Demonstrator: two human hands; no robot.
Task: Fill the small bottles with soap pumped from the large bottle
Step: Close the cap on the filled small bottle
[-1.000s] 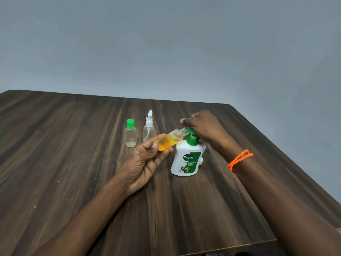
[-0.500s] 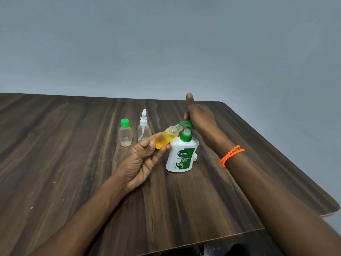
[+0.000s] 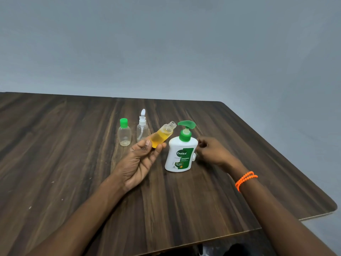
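My left hand (image 3: 140,163) is shut on a small clear bottle (image 3: 162,135), uncapped and tilted, about half full of yellow soap, with its open mouth just left of the green pump head (image 3: 186,124). The large white Dettol bottle (image 3: 181,156) stands upright on the table. My right hand (image 3: 212,152) is low beside the large bottle's right side, fingers curled close to a small white cap (image 3: 193,157) on the table; whether it grips the cap is unclear. A small bottle with a green cap (image 3: 125,133) and a small spray bottle (image 3: 142,130) stand behind my left hand, both nearly empty.
All of this sits on a dark wood-grain table (image 3: 55,145) whose right edge and rounded near-right corner (image 3: 330,209) are in view. A plain grey wall rises behind it. An orange bead bracelet (image 3: 245,179) is on my right wrist.
My right hand has left the pump head and come down to the table beside the large bottle. The pump head has risen. The small bottle's mouth has moved slightly away from the spout.
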